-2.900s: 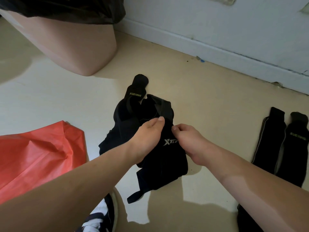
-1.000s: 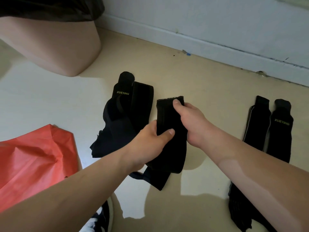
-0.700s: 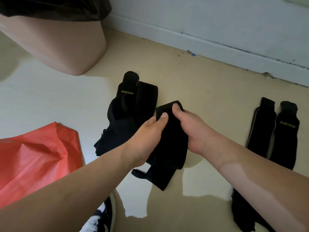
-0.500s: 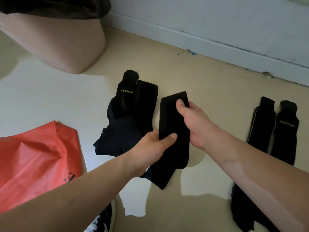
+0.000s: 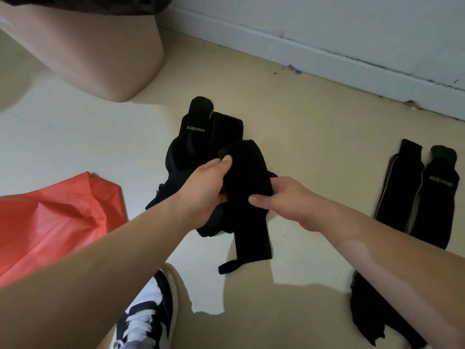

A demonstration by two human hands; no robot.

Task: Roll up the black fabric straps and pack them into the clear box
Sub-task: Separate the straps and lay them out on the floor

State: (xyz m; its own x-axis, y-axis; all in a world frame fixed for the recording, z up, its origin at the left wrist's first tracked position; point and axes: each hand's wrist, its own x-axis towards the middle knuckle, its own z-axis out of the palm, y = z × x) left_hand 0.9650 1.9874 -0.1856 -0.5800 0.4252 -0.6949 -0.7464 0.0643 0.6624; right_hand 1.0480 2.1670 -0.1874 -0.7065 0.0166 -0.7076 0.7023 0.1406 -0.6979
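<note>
Black strap [image 5: 247, 172] held mid-frame between both hands. Long axis runs up-down in frame: top end curled over by the left fingertips, loose tail hanging toward lower centre. Left hand [image 5: 206, 190] grips the upper part, fingers curled round it. Right hand [image 5: 284, 197] pinches the right edge, thumb on front. Left sits nearer the rolling end. Clear box not in view.

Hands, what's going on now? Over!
Left hand and right hand grip one black strap, top end curled over. Other straps lie on floor. Clear box not in view.
</note>
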